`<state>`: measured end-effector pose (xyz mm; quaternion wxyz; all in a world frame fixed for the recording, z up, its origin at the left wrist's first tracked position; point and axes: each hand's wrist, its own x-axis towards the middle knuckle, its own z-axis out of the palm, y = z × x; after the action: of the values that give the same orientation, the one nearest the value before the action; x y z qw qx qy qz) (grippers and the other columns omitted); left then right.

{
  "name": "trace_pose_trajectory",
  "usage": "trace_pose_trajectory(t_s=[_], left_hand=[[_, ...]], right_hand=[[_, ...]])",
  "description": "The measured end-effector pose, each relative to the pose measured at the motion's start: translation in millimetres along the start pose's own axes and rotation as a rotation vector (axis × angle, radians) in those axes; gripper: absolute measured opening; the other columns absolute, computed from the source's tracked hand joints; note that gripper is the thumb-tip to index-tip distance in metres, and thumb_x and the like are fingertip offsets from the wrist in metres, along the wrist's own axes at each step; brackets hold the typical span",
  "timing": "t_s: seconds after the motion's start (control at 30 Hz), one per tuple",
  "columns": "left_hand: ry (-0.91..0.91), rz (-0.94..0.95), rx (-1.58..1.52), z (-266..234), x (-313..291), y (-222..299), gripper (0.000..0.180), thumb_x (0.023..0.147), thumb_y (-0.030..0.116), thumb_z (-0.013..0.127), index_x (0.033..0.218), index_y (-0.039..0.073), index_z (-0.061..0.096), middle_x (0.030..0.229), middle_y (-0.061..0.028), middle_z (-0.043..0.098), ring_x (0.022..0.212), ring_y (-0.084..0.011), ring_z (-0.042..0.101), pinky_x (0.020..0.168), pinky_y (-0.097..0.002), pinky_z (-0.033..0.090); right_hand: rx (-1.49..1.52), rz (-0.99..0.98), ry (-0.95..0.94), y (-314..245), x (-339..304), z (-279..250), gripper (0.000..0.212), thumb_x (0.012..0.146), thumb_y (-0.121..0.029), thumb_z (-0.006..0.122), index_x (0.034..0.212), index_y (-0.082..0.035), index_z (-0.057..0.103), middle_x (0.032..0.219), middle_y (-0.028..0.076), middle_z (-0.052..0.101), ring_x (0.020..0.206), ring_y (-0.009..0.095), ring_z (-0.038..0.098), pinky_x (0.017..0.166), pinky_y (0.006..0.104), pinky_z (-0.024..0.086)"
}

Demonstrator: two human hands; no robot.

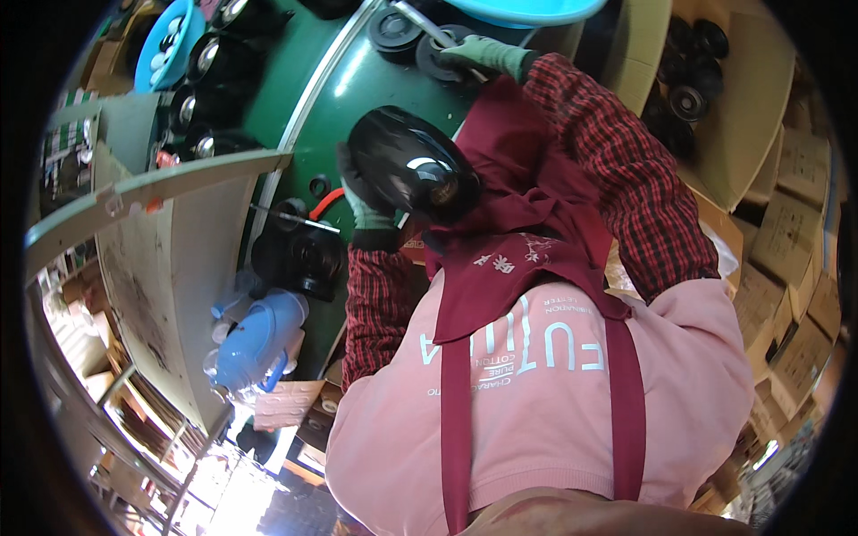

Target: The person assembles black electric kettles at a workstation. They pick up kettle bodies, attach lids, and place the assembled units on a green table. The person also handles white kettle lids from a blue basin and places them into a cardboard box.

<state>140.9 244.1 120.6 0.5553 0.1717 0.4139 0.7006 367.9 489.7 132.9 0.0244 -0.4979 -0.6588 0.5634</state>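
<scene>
Left hand (365, 201), grey-gloved, cups glossy black rounded vessel (407, 161); outstretched right hand (490, 58) pinches silver metal rod (425, 25); black round disc (431, 62) beside grip.

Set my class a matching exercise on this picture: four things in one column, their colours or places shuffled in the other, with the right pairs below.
Column one
1. Left hand
2. Right hand
3. Jug with a handle
4. Apron

Column two
A. Dark red
B. On a grey bar
C. Light blue
D. Against a glossy black vessel

Right pairs: 1-D, 2-B, 3-C, 4-A.
</scene>
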Motion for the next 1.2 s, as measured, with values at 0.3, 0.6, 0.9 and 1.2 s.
trace_pose_trajectory(t_s=[0.3, 0.6, 0.9, 1.2], left_hand=[[0.019, -0.478, -0.200, -15, 40, -57, 0.055, 0.104, 0.046, 0.041, 0.143, 0.010, 0.052, 0.144, -0.0109, 0.058, 0.134, -0.0292, 0.053, 0.117, -0.0470, 0.040], [0.441, -0.030, 0.506, 33, 13, 2, 0.066, 0.098, 0.033, 0.063, 0.152, 0.005, 0.038, 0.143, -0.0137, 0.052, 0.129, -0.0274, 0.052, 0.111, -0.0417, 0.041], [-0.098, 0.525, 1.332, 31, -27, 23, 0.103, 0.066, 0.030, 0.094, 0.151, 0.007, 0.041, 0.150, -0.0184, 0.041, 0.138, -0.0389, 0.041, 0.116, -0.0484, 0.036], [0.130, 0.591, 1.175, -3, -12, 43, 0.092, 0.063, 0.009, 0.094, 0.143, 0.004, 0.048, 0.140, -0.0122, 0.051, 0.132, -0.0281, 0.050, 0.116, -0.0407, 0.039]], right_hand=[[-0.297, 0.018, 0.240, 15, -4, -3, 0.071, 0.084, -0.073, 0.063, 0.107, -0.007, 0.075, 0.093, 0.013, 0.073, 0.089, 0.028, 0.070, 0.082, 0.0400, 0.052], [-0.382, 0.064, 0.468, -15, -35, 36, 0.065, 0.089, -0.066, 0.058, 0.110, -0.007, 0.074, 0.098, 0.017, 0.075, 0.094, 0.036, 0.072, 0.082, 0.0468, 0.054], [-0.259, -0.284, 0.326, -48, -44, 70, 0.058, 0.094, -0.061, 0.058, 0.115, -0.009, 0.071, 0.098, 0.019, 0.073, 0.091, 0.038, 0.071, 0.081, 0.0474, 0.054], [-0.407, -0.109, -0.116, 11, 32, 131, 0.050, 0.102, -0.050, 0.044, 0.140, -0.018, 0.056, 0.120, 0.024, 0.065, 0.107, 0.042, 0.066, 0.095, 0.0477, 0.051]])
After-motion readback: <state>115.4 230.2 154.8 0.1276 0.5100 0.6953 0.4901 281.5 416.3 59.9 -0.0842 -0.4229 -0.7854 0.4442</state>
